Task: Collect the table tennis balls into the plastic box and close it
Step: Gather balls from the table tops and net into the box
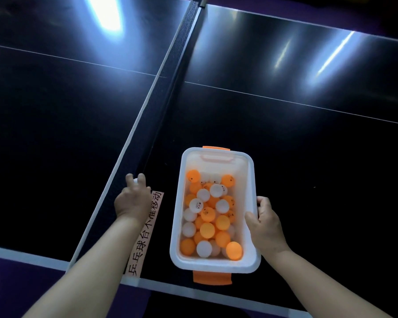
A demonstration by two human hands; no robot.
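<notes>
A white plastic box (251, 180) with orange latches stands open near the table's front edge, holding several orange and white table tennis balls (208, 213). My right hand (263, 222) grips the box's right rim, thumb over the edge. My left hand (132, 199) is by the net, left of the box, fingers curled round a white ball (135, 180) that shows only partly between them. No lid is in view.
The dark table tennis table (285, 138) spreads ahead. Its net (170, 81) runs from my left hand to the far top. A paper label with printed characters (147, 232) lies between my left arm and the box. The table's white front edge (170, 284) is close.
</notes>
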